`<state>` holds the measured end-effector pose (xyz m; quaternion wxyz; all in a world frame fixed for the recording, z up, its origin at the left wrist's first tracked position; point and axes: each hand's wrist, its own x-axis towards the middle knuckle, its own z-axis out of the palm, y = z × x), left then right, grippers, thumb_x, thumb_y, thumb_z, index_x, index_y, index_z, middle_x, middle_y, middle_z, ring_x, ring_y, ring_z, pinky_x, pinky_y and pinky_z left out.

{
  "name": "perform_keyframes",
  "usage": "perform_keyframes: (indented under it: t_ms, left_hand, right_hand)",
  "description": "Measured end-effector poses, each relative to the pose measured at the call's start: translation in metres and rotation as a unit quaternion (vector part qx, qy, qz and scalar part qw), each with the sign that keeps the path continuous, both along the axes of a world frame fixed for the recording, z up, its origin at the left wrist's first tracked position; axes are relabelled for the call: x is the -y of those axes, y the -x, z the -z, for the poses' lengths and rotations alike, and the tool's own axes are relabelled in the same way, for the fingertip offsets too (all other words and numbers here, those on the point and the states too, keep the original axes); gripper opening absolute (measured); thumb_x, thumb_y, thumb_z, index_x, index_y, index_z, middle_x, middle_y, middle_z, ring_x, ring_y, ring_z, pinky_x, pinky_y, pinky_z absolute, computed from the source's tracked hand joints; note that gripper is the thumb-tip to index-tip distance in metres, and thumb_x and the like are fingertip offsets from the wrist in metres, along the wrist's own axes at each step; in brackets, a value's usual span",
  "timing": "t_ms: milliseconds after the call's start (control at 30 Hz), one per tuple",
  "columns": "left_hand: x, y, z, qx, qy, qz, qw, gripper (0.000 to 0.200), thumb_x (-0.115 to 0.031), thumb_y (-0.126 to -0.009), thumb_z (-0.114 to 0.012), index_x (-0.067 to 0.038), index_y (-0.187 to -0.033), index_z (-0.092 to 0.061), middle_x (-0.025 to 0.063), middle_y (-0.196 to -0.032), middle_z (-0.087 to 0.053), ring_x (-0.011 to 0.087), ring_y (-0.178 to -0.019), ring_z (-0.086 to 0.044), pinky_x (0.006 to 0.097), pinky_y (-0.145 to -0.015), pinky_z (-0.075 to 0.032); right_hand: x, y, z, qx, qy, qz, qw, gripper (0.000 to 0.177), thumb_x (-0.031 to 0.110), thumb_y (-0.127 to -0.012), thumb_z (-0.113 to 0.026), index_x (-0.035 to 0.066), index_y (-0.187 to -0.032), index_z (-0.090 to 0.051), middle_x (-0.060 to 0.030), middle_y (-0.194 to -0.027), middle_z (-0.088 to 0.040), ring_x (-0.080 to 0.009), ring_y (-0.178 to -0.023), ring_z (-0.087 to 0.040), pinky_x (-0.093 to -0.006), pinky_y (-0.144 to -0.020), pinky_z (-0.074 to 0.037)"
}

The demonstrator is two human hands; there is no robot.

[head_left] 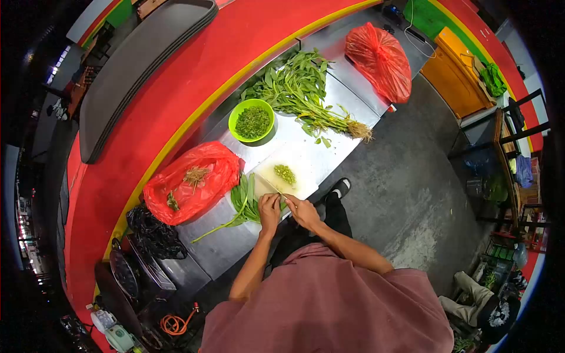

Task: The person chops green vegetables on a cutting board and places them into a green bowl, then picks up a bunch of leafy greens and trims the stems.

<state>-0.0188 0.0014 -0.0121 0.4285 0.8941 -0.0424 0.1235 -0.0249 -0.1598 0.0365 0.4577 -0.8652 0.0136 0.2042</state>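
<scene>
My left hand (270, 213) is closed around leafy green stems (242, 203) at the near edge of a white cutting board (304, 185). Close beside it, my right hand (302, 213) grips a knife (269, 183), its thin blade pointing to the upper left over the board; the handle is hidden by the fingers. A small heap of chopped green stems (285, 173) lies on the board beyond the blade. Past the board, a lime-green bowl (233, 130) holds finely chopped greens (253, 122). A large bunch of leafy greens (294, 82) with roots still on spreads across the metal table.
An open red plastic bag (220, 159) with cut roots (195, 175) sits at the left, near a black plastic bag (156, 232). A tied red bag (378, 62) stands at the table's far right end. A red counter (235, 44) with stacked dark trays (141, 70) runs behind.
</scene>
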Motion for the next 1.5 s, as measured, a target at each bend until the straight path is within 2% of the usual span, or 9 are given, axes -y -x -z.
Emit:
perform_keyframes:
  t_ms: [233,333,467,833,1100,1300,1367,1433,1500]
  left_hand:
    - [-0.001,-0.002,0.0,0.006,0.01,0.008,1.0,0.012,0.001,-0.088,-0.068,0.003,-0.099,-0.073,0.0151,-0.095,-0.068,0.035,-0.092,-0.063,0.0433,-0.085,-0.049]
    - [-0.001,-0.003,-0.001,0.016,0.018,0.012,1.0,0.012,0.0,-0.088,-0.067,0.003,-0.098,-0.073,0.0158,-0.095,-0.068,0.0349,-0.092,-0.063,0.0432,-0.085,-0.049]
    - [0.0,-0.003,-0.002,0.013,0.019,0.007,1.0,0.012,0.0,-0.088,-0.068,0.004,-0.098,-0.072,0.0158,-0.095,-0.068,0.0349,-0.091,-0.063,0.0432,-0.084,-0.049]
    - [0.0,-0.004,0.001,0.034,-0.004,0.003,0.999,0.013,0.001,-0.088,-0.067,0.003,-0.099,-0.073,0.0158,-0.094,-0.067,0.0355,-0.09,-0.064,0.0438,-0.083,-0.049]
    - [0.005,-0.002,-0.005,0.033,-0.039,0.019,0.999,0.012,0.0,-0.088,-0.067,0.003,-0.098,-0.073,0.0158,-0.094,-0.068,0.0364,-0.089,-0.065,0.0441,-0.08,-0.05]
    - [0.004,-0.005,0.006,0.002,0.04,-0.005,0.999,0.016,-0.005,-0.09,-0.069,0.002,-0.103,-0.074,0.0169,-0.097,-0.07,0.0357,-0.089,-0.067,0.0455,-0.081,-0.051]
    - [0.004,-0.004,0.0,0.049,-0.008,-0.009,0.999,0.016,-0.007,-0.091,-0.069,0.003,-0.104,-0.074,0.0169,-0.096,-0.07,0.0343,-0.087,-0.068,0.0438,-0.079,-0.052]
    - [0.004,-0.005,-0.003,-0.033,0.05,-0.031,0.998,0.014,-0.005,-0.092,-0.069,0.003,-0.102,-0.073,0.0165,-0.095,-0.069,0.0324,-0.086,-0.069,0.0412,-0.078,-0.053]
    - [0.0,-0.008,0.001,0.005,0.025,0.003,1.0,0.012,-0.004,-0.092,-0.069,0.004,-0.101,-0.073,0.0161,-0.094,-0.069,0.0311,-0.086,-0.069,0.0395,-0.077,-0.053]
  right_hand:
    - [-0.002,0.001,0.004,0.021,-0.004,0.007,1.0,0.039,0.04,-0.108,-0.046,0.021,-0.138,-0.062,-0.0275,-0.087,-0.071,-0.0501,-0.084,-0.069,-0.0578,-0.075,-0.054]
    - [-0.006,0.0,0.011,0.046,0.024,0.007,0.999,0.04,0.041,-0.107,-0.049,0.016,-0.135,-0.065,-0.0259,-0.08,-0.069,-0.0478,-0.08,-0.068,-0.0566,-0.072,-0.053]
    - [-0.009,0.001,0.02,0.087,0.03,0.006,0.996,0.041,0.041,-0.107,-0.049,0.016,-0.135,-0.064,-0.0255,-0.082,-0.07,-0.0472,-0.081,-0.069,-0.057,-0.074,-0.054]
    - [-0.005,-0.002,0.011,0.027,0.018,0.002,0.999,0.041,0.043,-0.107,-0.048,0.021,-0.138,-0.064,-0.0265,-0.085,-0.071,-0.0485,-0.083,-0.069,-0.0564,-0.076,-0.055]
    - [-0.009,-0.01,0.022,0.07,0.041,-0.004,0.997,0.041,0.042,-0.107,-0.048,0.019,-0.137,-0.064,-0.0265,-0.086,-0.071,-0.0467,-0.084,-0.069,-0.0553,-0.077,-0.054]
    - [-0.005,-0.007,0.014,0.049,-0.006,0.012,0.999,0.043,0.045,-0.108,-0.046,0.018,-0.135,-0.065,-0.0279,-0.083,-0.07,-0.0482,-0.08,-0.069,-0.0579,-0.073,-0.054]
    - [-0.005,-0.006,0.017,0.049,0.013,0.01,0.999,0.043,0.045,-0.108,-0.046,0.019,-0.135,-0.065,-0.0278,-0.083,-0.07,-0.0479,-0.08,-0.07,-0.0573,-0.073,-0.054]
    - [-0.005,-0.008,0.013,0.047,0.031,0.01,0.998,0.043,0.045,-0.108,-0.046,0.019,-0.136,-0.065,-0.0276,-0.083,-0.07,-0.0476,-0.08,-0.07,-0.0568,-0.074,-0.054]
    - [-0.003,-0.008,0.012,0.02,0.008,0.0,1.0,0.04,0.04,-0.109,-0.046,0.016,-0.135,-0.063,-0.0273,-0.089,-0.071,-0.0479,-0.084,-0.069,-0.0564,-0.076,-0.054]
